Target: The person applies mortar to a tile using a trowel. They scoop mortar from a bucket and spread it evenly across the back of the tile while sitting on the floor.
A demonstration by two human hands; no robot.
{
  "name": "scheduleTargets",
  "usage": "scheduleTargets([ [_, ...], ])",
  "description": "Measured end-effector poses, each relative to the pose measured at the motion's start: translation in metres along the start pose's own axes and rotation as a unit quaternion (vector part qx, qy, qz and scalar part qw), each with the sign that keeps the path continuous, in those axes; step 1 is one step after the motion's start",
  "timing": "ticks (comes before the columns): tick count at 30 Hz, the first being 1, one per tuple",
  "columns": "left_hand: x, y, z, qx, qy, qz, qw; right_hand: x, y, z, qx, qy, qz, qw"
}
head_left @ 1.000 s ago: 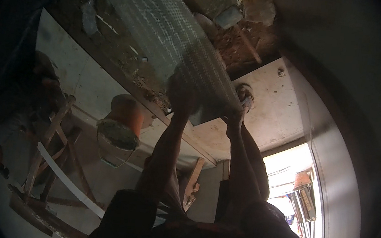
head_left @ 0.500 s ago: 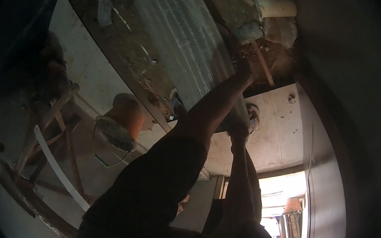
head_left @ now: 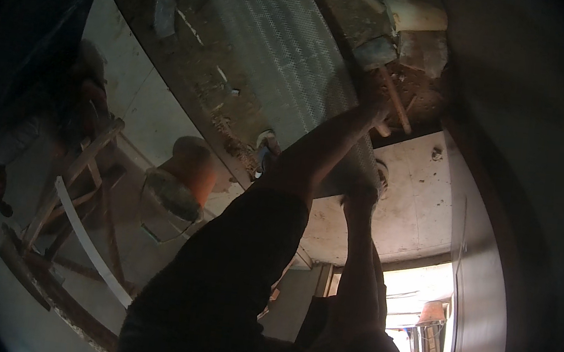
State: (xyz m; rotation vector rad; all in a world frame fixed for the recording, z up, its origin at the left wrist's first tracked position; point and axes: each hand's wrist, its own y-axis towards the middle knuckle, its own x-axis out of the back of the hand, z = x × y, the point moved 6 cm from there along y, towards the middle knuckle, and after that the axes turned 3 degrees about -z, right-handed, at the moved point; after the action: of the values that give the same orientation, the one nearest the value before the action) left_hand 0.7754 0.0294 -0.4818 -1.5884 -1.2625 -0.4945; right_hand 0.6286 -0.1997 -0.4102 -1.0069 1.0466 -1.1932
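1. Slanting down from the top edge to the middle of the view, a long grey patterned sheet [head_left: 287, 60] lay over the dark dirt floor [head_left: 193, 74], its near end reaching the right hand.
2. The right hand [head_left: 361, 194] was at that near end, touching the sheet at its corner; shadow covered the fingers, so I could not tell whether they were clamped on it.
3. The left hand [head_left: 375, 96] lay across the sheet by its right-hand edge, its forearm passing over the surface. I could not tell whether its fingers were apart or together.
4. A rounded stick end [head_left: 383, 129] showed just beside the left hand; its hold on it was unclear.
5. Near that hand lay a mallet [head_left: 376, 51], its handle slanting over reddish soil [head_left: 423, 88].
6. Well apart, to the left, were an orange bucket [head_left: 195, 167] and a wooden frame [head_left: 76, 168], with a curved white strip [head_left: 89, 242] across the frame.
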Motion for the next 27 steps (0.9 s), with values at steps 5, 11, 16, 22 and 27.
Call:
scheduleTargets([
  [5,0.021,0.000,-0.042,-0.130,-0.008,0.010,0.991,-0.007,0.002,0.007,-0.003,-0.017,0.012,1.000],
  [11,0.063,-0.017,-0.102,-0.185,-0.058,0.026,0.981,-0.023,0.005,0.012,0.004,-0.042,0.019,0.999],
  [16,0.226,-0.134,-0.117,-0.186,-0.118,-0.256,0.941,-0.016,-0.008,0.018,0.016,-0.106,0.023,0.994],
  [22,0.248,-0.237,-0.112,-0.035,-0.251,-0.289,0.923,0.019,-0.062,0.094,0.051,-0.318,0.067,0.944],
  [27,0.239,-0.323,-0.102,0.039,-0.227,-0.232,0.945,-0.118,-0.204,0.128,-0.216,-0.230,0.234,0.920],
])
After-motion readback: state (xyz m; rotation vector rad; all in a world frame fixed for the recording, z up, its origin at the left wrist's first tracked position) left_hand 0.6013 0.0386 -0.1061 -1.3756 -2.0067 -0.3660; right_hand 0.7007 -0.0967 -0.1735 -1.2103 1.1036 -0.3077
